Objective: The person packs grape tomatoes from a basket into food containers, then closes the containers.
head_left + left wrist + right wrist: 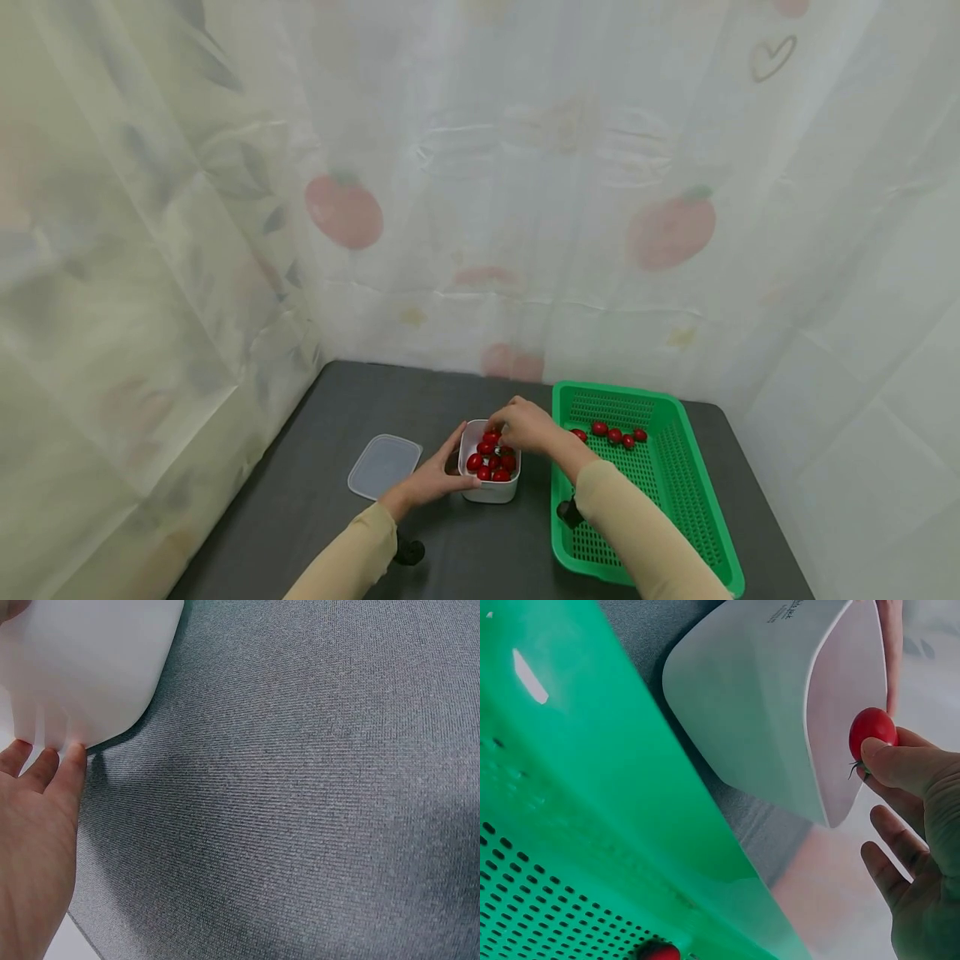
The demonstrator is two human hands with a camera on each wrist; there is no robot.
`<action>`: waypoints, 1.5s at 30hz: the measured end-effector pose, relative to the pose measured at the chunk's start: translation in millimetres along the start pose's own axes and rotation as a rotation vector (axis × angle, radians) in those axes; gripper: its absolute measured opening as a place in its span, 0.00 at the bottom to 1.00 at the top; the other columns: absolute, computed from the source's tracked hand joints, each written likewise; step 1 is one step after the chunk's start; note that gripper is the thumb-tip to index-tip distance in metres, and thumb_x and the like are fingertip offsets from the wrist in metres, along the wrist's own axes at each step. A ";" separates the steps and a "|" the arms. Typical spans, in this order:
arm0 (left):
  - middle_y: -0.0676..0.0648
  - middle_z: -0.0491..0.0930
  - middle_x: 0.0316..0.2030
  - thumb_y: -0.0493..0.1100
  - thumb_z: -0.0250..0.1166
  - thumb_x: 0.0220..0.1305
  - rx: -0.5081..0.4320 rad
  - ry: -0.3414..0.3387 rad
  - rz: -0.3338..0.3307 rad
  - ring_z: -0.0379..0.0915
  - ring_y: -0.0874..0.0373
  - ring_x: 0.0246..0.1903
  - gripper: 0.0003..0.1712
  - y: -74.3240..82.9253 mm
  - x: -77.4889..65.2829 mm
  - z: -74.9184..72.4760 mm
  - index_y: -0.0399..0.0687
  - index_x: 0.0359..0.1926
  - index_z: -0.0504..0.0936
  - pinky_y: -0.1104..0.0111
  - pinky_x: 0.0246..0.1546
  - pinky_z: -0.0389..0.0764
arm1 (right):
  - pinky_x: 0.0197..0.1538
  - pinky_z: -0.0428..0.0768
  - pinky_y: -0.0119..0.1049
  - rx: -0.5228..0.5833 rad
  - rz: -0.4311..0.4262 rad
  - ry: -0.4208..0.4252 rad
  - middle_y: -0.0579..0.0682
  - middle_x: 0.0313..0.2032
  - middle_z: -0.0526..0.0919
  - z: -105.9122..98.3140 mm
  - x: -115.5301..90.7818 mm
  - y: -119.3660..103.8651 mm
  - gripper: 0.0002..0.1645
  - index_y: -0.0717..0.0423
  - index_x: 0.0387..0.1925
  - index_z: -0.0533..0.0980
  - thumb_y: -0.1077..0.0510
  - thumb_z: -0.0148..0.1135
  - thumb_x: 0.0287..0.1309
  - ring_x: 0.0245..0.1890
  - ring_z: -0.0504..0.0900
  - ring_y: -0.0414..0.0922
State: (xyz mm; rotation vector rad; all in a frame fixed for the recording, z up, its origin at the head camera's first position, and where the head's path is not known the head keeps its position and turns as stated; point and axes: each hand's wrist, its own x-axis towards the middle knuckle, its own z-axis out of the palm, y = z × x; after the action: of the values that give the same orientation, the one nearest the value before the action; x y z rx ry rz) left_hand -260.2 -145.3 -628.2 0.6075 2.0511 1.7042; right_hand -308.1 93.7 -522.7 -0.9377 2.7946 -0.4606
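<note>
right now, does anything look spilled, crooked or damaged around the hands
Nothing stands out. Every visible tomato is in the white container, in the green basket or pinched in the right hand. The container, gripped by the left hand, looks upright, and the translucent lid lies flat near it.

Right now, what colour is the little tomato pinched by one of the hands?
The tomato is bright red; the right wrist view shows it best.
</note>
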 end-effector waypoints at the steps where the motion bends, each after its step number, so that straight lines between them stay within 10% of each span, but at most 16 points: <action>1: 0.36 0.39 0.80 0.39 0.67 0.70 0.001 0.002 -0.001 0.49 0.36 0.75 0.60 0.2 -0.1 0.1 0.52 0.82 0.30 0.50 0.67 0.68 | 0.47 0.79 0.41 -0.005 -0.003 -0.002 0.38 0.41 0.86 0.6 0.2 0.3 0.16 0.41 0.48 0.87 0.60 0.70 0.61 0.48 0.73 0.44; 32: 0.37 0.39 0.80 0.42 0.68 0.70 0.000 -0.007 -0.001 0.50 0.38 0.76 0.60 -0.8 -1.4 -0.3 0.56 0.83 0.30 0.51 0.67 0.68 | 0.51 0.80 0.43 -0.062 -0.044 -0.008 0.41 0.46 0.87 7.9 -3.5 -3.3 0.14 0.44 0.50 0.88 0.58 0.69 0.63 0.51 0.75 0.46; 45: 0.37 0.43 0.79 0.39 0.68 0.69 -0.011 0.006 0.002 0.51 0.37 0.75 0.60 -0.9 1.4 2.1 0.51 0.82 0.31 0.49 0.66 0.68 | 0.57 0.76 0.51 -0.023 -0.078 0.117 0.44 0.51 0.86 -23.3 -30.2 24.2 0.16 0.45 0.54 0.86 0.57 0.69 0.66 0.58 0.75 0.51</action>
State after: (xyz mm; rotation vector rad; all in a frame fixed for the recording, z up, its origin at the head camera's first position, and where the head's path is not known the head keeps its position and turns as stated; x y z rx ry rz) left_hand -260.3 -142.9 -629.4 0.6018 2.0444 1.7199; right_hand -303.4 135.9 -507.4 -1.0606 2.8814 -0.5103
